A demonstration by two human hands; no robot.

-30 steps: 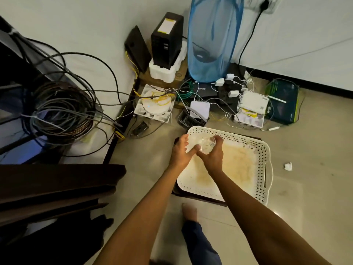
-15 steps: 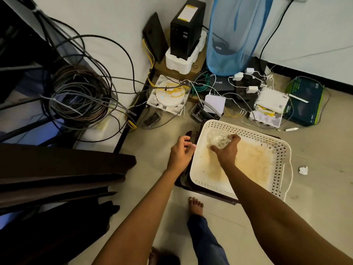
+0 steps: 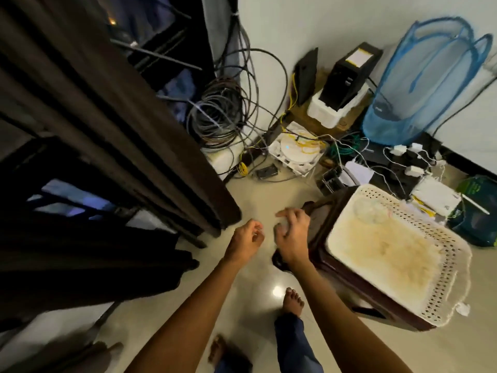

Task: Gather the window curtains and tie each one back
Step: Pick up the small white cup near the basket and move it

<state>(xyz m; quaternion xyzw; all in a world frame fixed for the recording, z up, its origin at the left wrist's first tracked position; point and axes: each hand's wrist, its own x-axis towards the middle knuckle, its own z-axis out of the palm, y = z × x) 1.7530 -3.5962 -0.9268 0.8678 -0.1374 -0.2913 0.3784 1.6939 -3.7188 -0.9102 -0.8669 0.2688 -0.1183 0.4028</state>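
The left hand [image 3: 246, 239] and right hand [image 3: 291, 235] have curled fingers; whether they hold anything is too blurred to tell. The brown curtain [image 3: 121, 117] hangs left of them.

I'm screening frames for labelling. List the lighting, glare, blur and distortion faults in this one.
Head view: the brown curtain and the left side are underexposed, folds barely readable; a small glare spot shines on the floor by the bare foot; motion blur smears the white basket at its perforated rim; wide-angle distortion slants the curtain and the wall.
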